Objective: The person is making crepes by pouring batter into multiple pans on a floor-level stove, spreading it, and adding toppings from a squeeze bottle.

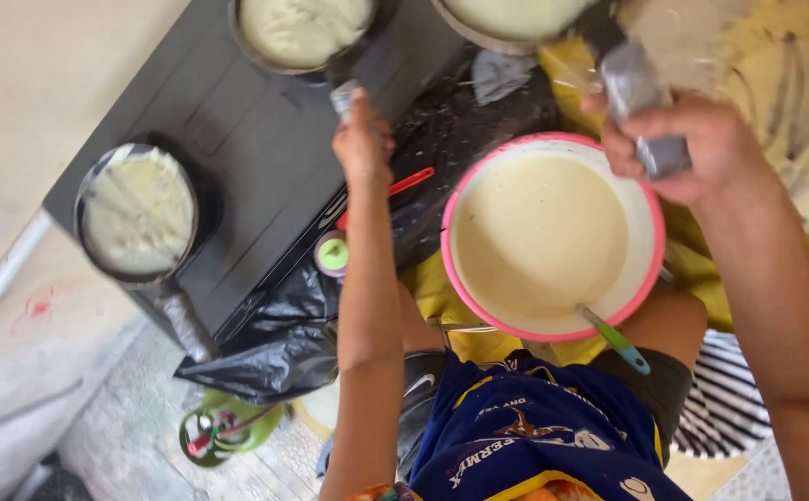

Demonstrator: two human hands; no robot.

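My left hand (364, 141) grips the wrapped handle of a dark pan (304, 35) filled with pale batter at the top of the black stove (237, 158). My right hand (678, 148) is closed around the foil-wrapped handle (636, 93) of another pan (516, 19) of batter at the top right. Between my arms sits a pink-rimmed bowl (644, 278) of cream-coloured batter with a green-handled spoon (613, 339) resting in it.
A third pan (137, 213) with batter sits at the stove's left end. A red-handled tool (404, 184) and a small green-lidded pot (332, 253) lie by the stove edge. Black plastic bag (275, 353), a green container (224, 429) on the floor, yellow cloth (794, 93) at right.
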